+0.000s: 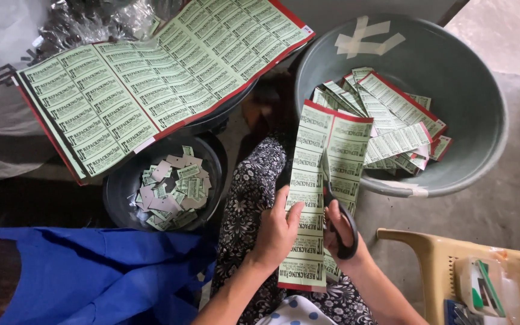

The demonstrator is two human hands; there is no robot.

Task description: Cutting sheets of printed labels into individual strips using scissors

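Left hand (pixel 279 232): fingers clamp the label strip (pixel 323 192).
Right hand (pixel 339 232): fingers closed through scissors (pixel 336 204), mid-strip.
Done: cut strips in grey tub (pixel 482 120); single labels in black bucket (pixel 118 186).
Left: 1 uncut sheet (pixel 151 78).

label strip (pixel 323 180) between basins | small basin (pixel 121 186) left | large basin (pixel 482 120) right

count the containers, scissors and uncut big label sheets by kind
grey basin holding cut strips: 1
dark round tub holding small cut labels: 1
scissors, in the right hand: 1
large uncut label sheet: 1
total: 4
The left hand holds a label strip, not counted.
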